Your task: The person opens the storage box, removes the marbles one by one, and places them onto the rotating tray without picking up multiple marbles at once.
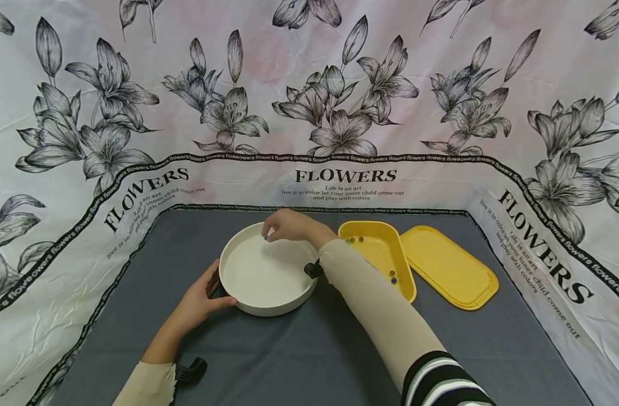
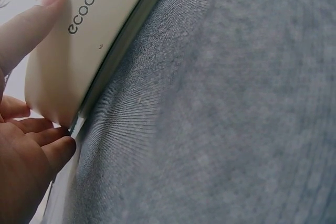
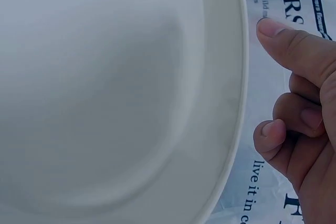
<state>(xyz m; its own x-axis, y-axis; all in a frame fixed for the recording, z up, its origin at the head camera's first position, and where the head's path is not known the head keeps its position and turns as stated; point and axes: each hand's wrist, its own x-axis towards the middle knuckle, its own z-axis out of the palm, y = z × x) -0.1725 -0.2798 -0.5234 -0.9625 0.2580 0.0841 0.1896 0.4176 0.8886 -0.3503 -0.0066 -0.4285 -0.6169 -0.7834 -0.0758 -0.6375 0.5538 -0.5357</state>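
Observation:
A round off-white dish point(image 1: 264, 282) with a low wall sits on the grey cloth. My left hand point(image 1: 200, 299) holds its left side, thumb spread along the near wall and fingers farther round. In the left wrist view, that thumb lies on the wall printed "ecoco" point(image 2: 84, 11), and the fingertips point(image 2: 65, 148) reach its lower edge. Above the far part of the dish, my right hand point(image 1: 289, 225) pinches a small blue marble point(image 1: 266, 237) at its fingertips. The right wrist view shows the right hand's other fingers point(image 3: 296, 114) curled; the marble is hidden there.
Right of the dish stands a yellow rectangular container point(image 1: 377, 254) with several small marbles point(image 1: 393, 280) inside, partly behind my right sleeve point(image 1: 375, 299). A yellow lid point(image 1: 451, 268) lies against its right side. Flower-printed cloth point(image 1: 345, 101) hangs behind and around the grey surface.

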